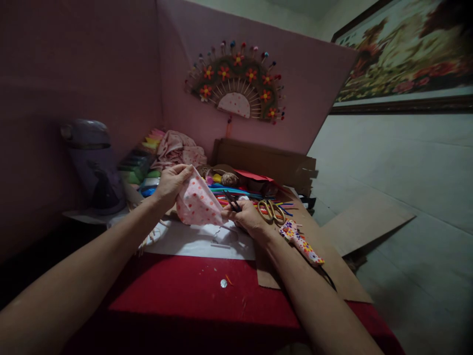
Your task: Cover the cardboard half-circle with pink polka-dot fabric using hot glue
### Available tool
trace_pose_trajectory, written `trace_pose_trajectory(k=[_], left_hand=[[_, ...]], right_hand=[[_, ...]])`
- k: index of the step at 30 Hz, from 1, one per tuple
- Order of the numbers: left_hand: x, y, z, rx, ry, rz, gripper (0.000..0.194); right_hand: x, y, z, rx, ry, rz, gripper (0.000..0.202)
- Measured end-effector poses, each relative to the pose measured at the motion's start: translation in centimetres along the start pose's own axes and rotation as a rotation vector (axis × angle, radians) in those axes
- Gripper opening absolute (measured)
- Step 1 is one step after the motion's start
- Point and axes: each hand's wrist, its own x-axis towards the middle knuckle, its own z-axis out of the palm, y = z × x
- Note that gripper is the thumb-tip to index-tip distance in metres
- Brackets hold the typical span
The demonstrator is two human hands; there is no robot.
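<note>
- The polka-dot fabric piece [197, 202] is held above the white sheet [199, 241] on the table [177, 296]; its long axis runs from upper left down to lower right.
- Left hand [172, 183]: fingers closed on the fabric's upper corner.
- Right hand [248, 217]: closed around small black scissors [232, 201], blades at the fabric's lower edge.
- Gold-handled scissors [271, 211] lie just beside the right hand; a patterned glue gun [301, 242] lies near the right wrist.
- Colored sticks [240, 193] lie behind the fabric.

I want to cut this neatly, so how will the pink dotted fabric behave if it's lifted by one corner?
Probably floppy: the pink dotted fabric already folds and sags between the left hand and right hand. It looks thin and light, so it would likely drape rather than hold shape. On the white sheet it may slide easily when pushed.
</note>
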Motion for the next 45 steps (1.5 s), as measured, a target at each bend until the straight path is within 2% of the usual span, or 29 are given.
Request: trace_pose_trajectory(k=[8, 14, 16, 19, 23, 30, 33, 37, 40, 43, 45], left_hand=[[-0.6, 0.7, 0.4, -0.040, -0.027, -0.070, 0.037], [-1.2, 1.2, 0.6, -0.069, -0.148, -0.200, 0.033], [-1.4, 1.2, 0.8, -0.069, -0.187, -0.229, 0.031], [-2.1, 1.2, 1.2, -0.066, -0.238, -0.258, 0.029], [-3.2, 1.1, 2.2, -0.053, -0.298, -0.277, 0.028], [-4.8, 0.9, 3.3, -0.009, -0.407, -0.277, 0.030], [-4.9, 1.1, 3.3, -0.120, -0.447, -0.344, 0.033], [-4.9, 1.0, 3.4, -0.376, -0.532, -0.538, 0.047], [-5.0, 0.4, 3.4, -0.456, -0.608, -0.648, 0.056], [-5.2, -0.2, 3.4, -0.477, -0.691, -0.649, 0.056], [-5.4, -0.5, 3.3, -0.432, -0.671, -0.611, 0.049]], right_hand=[[0.2, 0.4, -0.7, -0.036, -0.013, 0.045, 0.027], [0.3, 1.2, -1.5, -0.010, -0.172, 0.110, 0.029], [0.3, 1.3, -1.6, 0.010, -0.189, 0.112, 0.032], [0.3, 1.0, -1.3, 0.040, -0.100, 0.058, 0.041], [0.0, 0.2, -0.3, 0.035, 0.045, -0.091, 0.049], [-0.6, -0.8, 1.1, -0.033, 0.157, -0.304, 0.035], [-0.8, -0.8, 1.3, -0.043, 0.187, -0.367, 0.028], [-0.7, -0.5, 1.1, 0.009, 0.310, -0.384, 0.021], [-0.4, -0.1, 0.9, 0.073, 0.395, -0.374, 0.022], [0.1, 0.0, 0.7, 0.096, 0.501, -0.382, 0.025], [0.3, 0.0, 0.5, 0.105, 0.552, -0.392, 0.027]])
